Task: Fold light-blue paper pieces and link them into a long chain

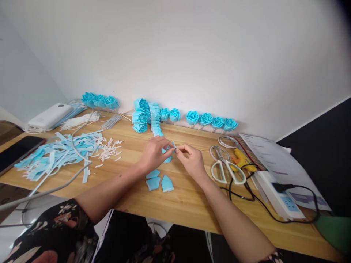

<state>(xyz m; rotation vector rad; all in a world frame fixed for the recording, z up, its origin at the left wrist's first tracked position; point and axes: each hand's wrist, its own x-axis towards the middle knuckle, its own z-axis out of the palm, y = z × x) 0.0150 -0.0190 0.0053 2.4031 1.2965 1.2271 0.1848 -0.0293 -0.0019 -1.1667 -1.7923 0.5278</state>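
Observation:
Over the middle of the wooden table (186,199), my left hand (155,153) and my right hand (192,159) meet fingertip to fingertip. Together they pinch a small light-blue piece (173,146) of cut fabric. A second blue piece (168,159) shows just beneath the fingers. Three cut blue petal pieces (159,181) lie on the table just in front of my wrists. A stack of folded blue pieces (155,122) runs back toward the wall.
Blue fabric roses (211,119) line the wall. Blue and white scraps (61,151) and a grey cable lie at left, beside a phone (16,151) and a white power bank (49,116). At right are scissors (226,166), a yellow glue gun (242,159), a power strip (279,195) and papers.

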